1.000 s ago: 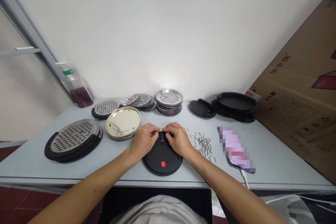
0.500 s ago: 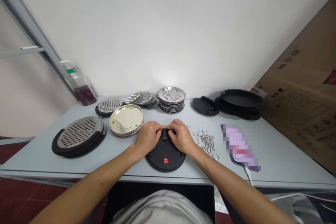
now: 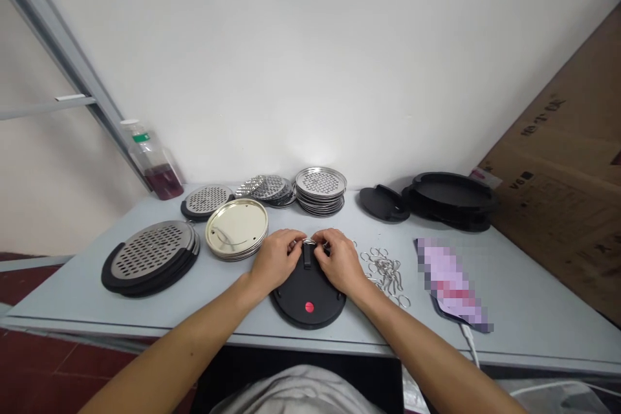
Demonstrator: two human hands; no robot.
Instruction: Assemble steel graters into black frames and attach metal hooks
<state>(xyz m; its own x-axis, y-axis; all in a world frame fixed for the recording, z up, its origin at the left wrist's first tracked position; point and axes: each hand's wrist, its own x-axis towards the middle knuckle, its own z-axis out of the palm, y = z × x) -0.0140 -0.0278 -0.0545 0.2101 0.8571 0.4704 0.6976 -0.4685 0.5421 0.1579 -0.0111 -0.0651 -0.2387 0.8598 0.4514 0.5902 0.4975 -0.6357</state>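
A round black disc (image 3: 310, 294) lies flat near the table's front edge, with a red dot low on its face and a narrow black strap (image 3: 307, 256) at its far end. Above that strap, a thin shiny metal ring (image 3: 309, 242) shows between my fingertips. My left hand (image 3: 277, 259) pinches the ring's left side, its fingers curled over the disc's edge. From the other side my right hand (image 3: 338, 260) pinches it too, thumb beside the strap. Fingers partly hide the ring. Right of my right hand lies a loose heap of metal rings and hooks (image 3: 388, 272).
Gold-coloured round lids (image 3: 237, 226) are stacked left of my hands, near black-rimmed perforated discs (image 3: 152, 252). Behind stand perforated metal plates (image 3: 320, 182) and black round parts (image 3: 451, 194). A bottle (image 3: 162, 174), a pixelated phone-like item (image 3: 451, 281) with a cable and a cardboard box (image 3: 572, 155) flank them.
The whole view has shifted slightly, so everything sits a little lower and further right. My hands stay at the strap end of the disc, and the ring between them shows more clearly.
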